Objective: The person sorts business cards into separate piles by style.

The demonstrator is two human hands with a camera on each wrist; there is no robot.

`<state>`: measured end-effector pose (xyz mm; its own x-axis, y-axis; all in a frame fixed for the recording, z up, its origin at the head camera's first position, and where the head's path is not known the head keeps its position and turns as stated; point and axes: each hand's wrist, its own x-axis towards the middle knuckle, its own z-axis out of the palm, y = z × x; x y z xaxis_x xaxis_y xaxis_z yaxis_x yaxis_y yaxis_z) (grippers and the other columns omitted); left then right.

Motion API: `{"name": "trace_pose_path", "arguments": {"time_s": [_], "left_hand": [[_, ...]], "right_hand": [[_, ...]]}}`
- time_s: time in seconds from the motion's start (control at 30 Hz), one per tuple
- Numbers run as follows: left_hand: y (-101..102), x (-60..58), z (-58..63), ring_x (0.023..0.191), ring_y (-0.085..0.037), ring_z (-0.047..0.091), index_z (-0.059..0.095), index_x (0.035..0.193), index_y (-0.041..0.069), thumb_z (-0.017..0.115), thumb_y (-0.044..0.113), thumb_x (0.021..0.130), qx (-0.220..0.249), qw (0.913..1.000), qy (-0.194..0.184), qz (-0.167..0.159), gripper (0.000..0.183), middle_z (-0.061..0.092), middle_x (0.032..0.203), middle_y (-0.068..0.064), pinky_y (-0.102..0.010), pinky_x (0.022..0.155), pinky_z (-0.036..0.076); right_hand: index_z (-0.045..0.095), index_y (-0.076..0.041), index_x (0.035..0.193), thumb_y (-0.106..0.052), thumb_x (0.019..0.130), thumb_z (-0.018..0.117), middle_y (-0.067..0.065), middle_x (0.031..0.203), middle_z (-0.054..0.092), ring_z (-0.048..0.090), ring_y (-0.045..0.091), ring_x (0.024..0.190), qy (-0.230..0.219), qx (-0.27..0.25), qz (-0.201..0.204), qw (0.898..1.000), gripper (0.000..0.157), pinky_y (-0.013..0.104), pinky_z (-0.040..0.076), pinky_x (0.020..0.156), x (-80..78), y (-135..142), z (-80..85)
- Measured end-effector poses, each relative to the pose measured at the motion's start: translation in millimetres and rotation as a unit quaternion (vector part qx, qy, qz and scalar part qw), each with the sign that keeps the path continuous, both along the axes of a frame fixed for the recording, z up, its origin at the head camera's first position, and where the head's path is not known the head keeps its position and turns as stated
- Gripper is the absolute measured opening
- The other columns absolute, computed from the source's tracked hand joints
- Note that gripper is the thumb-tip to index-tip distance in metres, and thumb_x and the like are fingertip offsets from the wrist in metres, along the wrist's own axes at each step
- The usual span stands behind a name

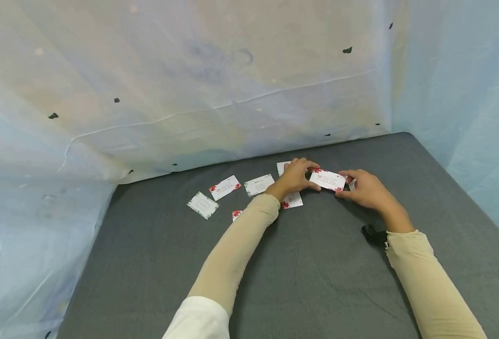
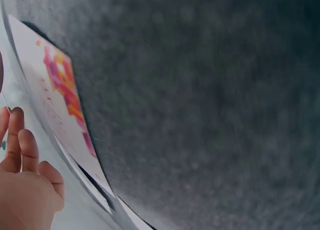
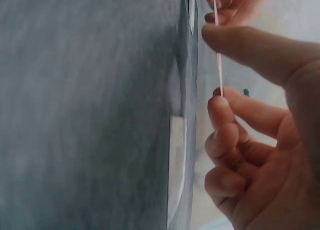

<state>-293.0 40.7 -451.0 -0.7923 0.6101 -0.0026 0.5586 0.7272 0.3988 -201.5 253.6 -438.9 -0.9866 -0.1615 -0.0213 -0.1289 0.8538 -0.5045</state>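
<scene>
A white business card [image 1: 328, 180] with red flowers at its corners is held up between both hands, over the far right of the grey table. My right hand [image 1: 366, 189] pinches its right end between thumb and fingers. At the other end, the thumb and index finger of my left hand [image 1: 295, 176] hold the card. Seen edge-on in the right wrist view, the same card [image 3: 220, 72] is a thin line. Beneath my left hand lie a red-flowered card [image 1: 293, 200] and another white card [image 1: 281, 167], both partly hidden. A white card [image 3: 176, 165] lies below my right hand.
Left of my left hand are a red-flowered card [image 1: 225, 188], a grey-leaf card [image 1: 260, 185] and a second grey-leaf card [image 1: 203, 205]. My left sleeve partly covers another card [image 1: 237, 214]. Patterned cloth [image 1: 215, 70] hangs behind the table [image 1: 317, 278].
</scene>
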Motion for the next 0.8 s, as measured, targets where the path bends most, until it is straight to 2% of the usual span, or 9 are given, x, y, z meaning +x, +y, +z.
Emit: {"name": "trace_pose_path", "arguments": {"time_s": [0.2,0.47,0.67,0.8], "left_hand": [[-3,6.4,0.2,0.120,-0.015,0.049,0.060,0.137,0.029,0.081,0.053,0.077,-0.012,0.9997,0.017,-0.008,0.068,0.059,0.126,0.005,-0.040,0.100,0.035],[-12,13.0,-3.5,0.125,-0.016,0.049,0.059,0.138,0.027,0.080,0.051,0.079,-0.009,0.9991,0.039,-0.012,0.068,0.059,0.123,0.004,-0.041,0.098,0.036],[-18,15.2,-6.9,0.121,-0.016,0.050,0.059,0.138,0.026,0.080,0.051,0.079,0.007,0.9991,0.039,-0.013,0.067,0.060,0.120,0.004,-0.040,0.097,0.036],[-21,16.1,-3.8,0.117,-0.016,0.050,0.059,0.139,0.026,0.080,0.049,0.080,0.026,0.9992,0.025,-0.017,0.067,0.059,0.119,0.003,-0.039,0.098,0.036]], "right_hand": [[0.056,0.002,0.137,-0.031,0.086,0.078,0.015,0.104,0.060,0.050,0.019,0.076,0.012,0.010,0.028,0.999,0.065,0.031,0.038,0.064,0.2,5,-5.4],[0.056,0.002,0.136,-0.029,0.085,0.079,0.013,0.103,0.059,0.049,0.017,0.074,0.018,-0.010,0.033,0.999,0.064,0.030,0.038,0.062,2.3,1,-9.3],[0.056,0.002,0.136,-0.028,0.085,0.079,0.014,0.105,0.057,0.049,0.017,0.074,0.010,-0.033,0.026,0.999,0.063,0.030,0.039,0.062,5.0,-2,-9.7],[0.056,0.002,0.136,-0.029,0.086,0.079,0.014,0.106,0.057,0.049,0.018,0.074,0.007,-0.037,0.020,0.999,0.063,0.031,0.039,0.062,6.4,-3,-7.8]]}}
